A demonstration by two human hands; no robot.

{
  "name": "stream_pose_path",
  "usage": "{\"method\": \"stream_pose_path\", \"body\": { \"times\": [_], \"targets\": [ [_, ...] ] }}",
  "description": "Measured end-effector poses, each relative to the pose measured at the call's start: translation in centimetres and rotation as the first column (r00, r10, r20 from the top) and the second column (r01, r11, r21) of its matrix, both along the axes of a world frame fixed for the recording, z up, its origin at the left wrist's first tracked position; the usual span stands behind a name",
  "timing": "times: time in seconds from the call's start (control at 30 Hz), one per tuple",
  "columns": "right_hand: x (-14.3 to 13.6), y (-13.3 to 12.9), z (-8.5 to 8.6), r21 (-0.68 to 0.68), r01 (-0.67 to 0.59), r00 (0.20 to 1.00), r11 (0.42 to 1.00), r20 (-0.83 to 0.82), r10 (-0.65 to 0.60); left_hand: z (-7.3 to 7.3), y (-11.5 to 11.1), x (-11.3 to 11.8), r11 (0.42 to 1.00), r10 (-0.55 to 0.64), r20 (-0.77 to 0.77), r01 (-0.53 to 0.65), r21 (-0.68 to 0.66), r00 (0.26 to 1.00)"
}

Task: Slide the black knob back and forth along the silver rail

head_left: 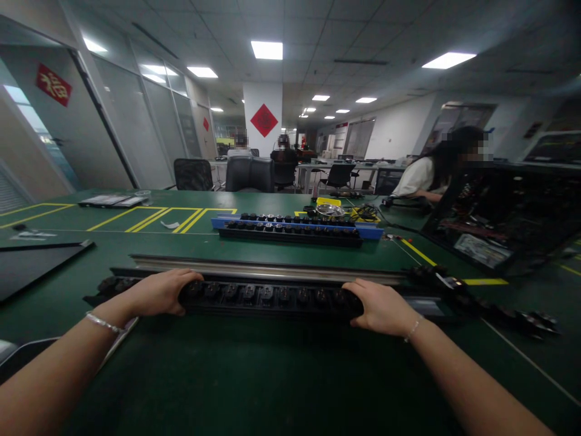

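A long black power strip (267, 298) with a row of socket modules lies lengthwise across the green table in front of me. My left hand (166, 292) is wrapped round it left of the middle, thumb on the near side and fingers over the top. Toward its right part, my right hand (379, 304) grips it in the same way. Just behind it runs a long metal channel (272, 269) with black edges. A string of black socket modules (494, 306) trails off the right end onto the table.
Two more strips of sockets, one in a blue rail (370, 231) and one in a black rail (290, 237), lie farther back. A black panel (40, 263) is at left. At right stands a dark open case (481, 242), with a person (424, 175) behind it.
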State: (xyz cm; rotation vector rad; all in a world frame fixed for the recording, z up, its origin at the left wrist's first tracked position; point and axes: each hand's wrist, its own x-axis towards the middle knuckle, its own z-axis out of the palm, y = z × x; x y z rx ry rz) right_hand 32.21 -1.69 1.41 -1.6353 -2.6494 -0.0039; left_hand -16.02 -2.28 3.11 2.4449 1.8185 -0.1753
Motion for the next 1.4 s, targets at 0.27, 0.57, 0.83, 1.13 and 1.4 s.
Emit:
{"method": "stream_pose_path", "body": {
  "times": [0.27,0.57,0.83,1.13,1.4],
  "targets": [
    [-1.6,0.9,-1.1,-0.052,0.021,1.000,0.998,-0.014,-0.022,-0.8,0.9,-0.5,0.997,0.068,-0.018,-0.069,-0.048,0.998],
    [-2.1,-0.5,-2.1,0.113,-0.057,0.987,0.992,-0.145,0.074,-2.0,0.4,-2.9,0.995,0.022,0.020,-0.024,0.098,1.000],
    [1.4,-2.4,-4.8,0.248,0.551,0.804,0.797,-0.415,-0.426,-3.0,-1.4,8.1,0.921,-0.078,0.158,0.010,0.389,0.984],
    [1.3,-1.5,-6.2,0.229,0.528,0.794,0.818,-0.475,-0.379,-6.9,-0.5,18.6,0.818,-0.255,0.038,0.194,0.542,0.966],
    [1.0,-1.1,-6.3,0.216,0.451,0.823,0.866,-0.477,-0.309,-7.6,-0.9,17.6,0.784,-0.173,0.045,0.110,0.611,0.984]
  ]
}}
